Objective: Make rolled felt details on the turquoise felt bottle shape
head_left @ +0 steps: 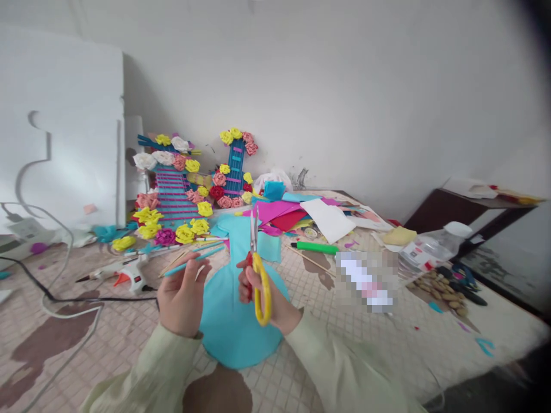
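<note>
My right hand (269,298) is closed round the handles of a pair of scissors (255,235), one handle yellow and one red. The blades point up and away from me and look nearly closed. In my left hand (183,295), a thin blue paper-covered stick (176,268) sits between thumb and fingers. Beneath both hands lies a light blue paper shape (243,344), rounded at the near end and narrow at the far end. More thin sticks lie just beyond my left fingers, partly hidden by them.
Two flower-trimmed stick pieces (176,189) lean at the back. A glue gun (133,275) with cables lies left. Coloured paper sheets (275,212) are heaped behind. To the right are a green marker (316,248), a plastic bottle (434,246), and peanuts (443,292).
</note>
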The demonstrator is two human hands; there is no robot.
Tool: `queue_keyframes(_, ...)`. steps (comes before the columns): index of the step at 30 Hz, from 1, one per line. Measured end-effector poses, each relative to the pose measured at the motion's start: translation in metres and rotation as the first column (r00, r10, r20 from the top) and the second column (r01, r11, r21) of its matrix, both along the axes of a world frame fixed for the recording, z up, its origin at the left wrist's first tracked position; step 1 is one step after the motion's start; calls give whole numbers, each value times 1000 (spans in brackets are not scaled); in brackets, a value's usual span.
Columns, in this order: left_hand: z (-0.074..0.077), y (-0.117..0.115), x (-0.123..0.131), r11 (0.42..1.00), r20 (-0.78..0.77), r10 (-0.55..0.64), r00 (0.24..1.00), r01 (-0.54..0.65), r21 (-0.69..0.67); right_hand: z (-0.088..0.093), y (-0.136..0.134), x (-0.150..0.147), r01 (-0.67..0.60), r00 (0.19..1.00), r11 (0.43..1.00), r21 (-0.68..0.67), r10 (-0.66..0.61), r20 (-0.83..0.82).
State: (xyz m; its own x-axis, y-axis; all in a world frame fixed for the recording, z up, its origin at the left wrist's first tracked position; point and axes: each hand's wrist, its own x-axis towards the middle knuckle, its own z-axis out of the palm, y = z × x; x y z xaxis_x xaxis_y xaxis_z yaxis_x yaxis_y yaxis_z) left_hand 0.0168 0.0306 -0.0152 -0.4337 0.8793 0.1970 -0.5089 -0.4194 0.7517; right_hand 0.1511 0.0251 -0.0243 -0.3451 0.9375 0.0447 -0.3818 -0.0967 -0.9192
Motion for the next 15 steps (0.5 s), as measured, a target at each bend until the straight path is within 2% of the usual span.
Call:
queue_keyframes(2, 6, 4, 6, 1000, 54, -9, 998, 9, 10, -6, -4, 2, -40, 999, 999, -4, 40, 15)
queue_keyframes(5, 17, 12, 18, 998, 104, -59, 993, 55, 37, -9, -9, 9, -40, 989, 994, 102, 25, 147)
queue_keyframes(8, 25, 19, 30, 998, 134, -57, 989, 55, 16, -9, -11, 15, -54, 977, 982, 181, 14, 214)
queue_keyframes(11, 29, 22, 38, 999, 162, -40, 986, 44, -20, -11, -11, 18, -72, 968, 975, 210, 18, 250)
queue_keyframes(15, 28, 20, 42, 987, 169, -120, 978, 136, -88, -16, -9, 20, -61, 944, 970, 236, -20, 328)
